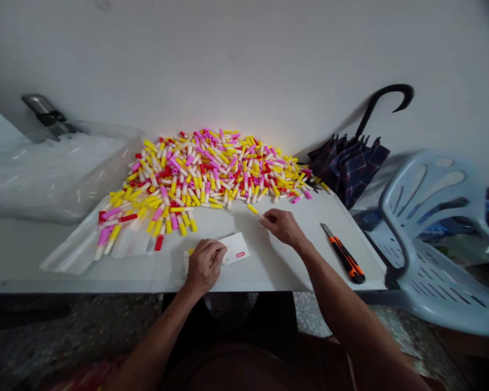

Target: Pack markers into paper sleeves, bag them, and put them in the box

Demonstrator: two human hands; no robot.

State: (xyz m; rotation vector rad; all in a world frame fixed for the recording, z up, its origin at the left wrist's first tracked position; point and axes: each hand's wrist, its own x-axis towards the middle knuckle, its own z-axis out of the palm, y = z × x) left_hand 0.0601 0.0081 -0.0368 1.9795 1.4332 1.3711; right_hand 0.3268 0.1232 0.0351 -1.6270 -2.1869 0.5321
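Left hand (206, 266) on card (238, 248) — right fingers (269, 218) at yellow tube (252, 209)

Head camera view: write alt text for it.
At a white table, the left hand holds a small white card and the right hand pinches a yellow tube. Behind them lies a heap of pink, yellow, red and white tubes, with an orange utility knife to the right.

A plain home corner set up for handwork. Behind the white table (269, 271) leans a checked umbrella (348, 168), and a plastic chair (427, 239) stands just right of it.
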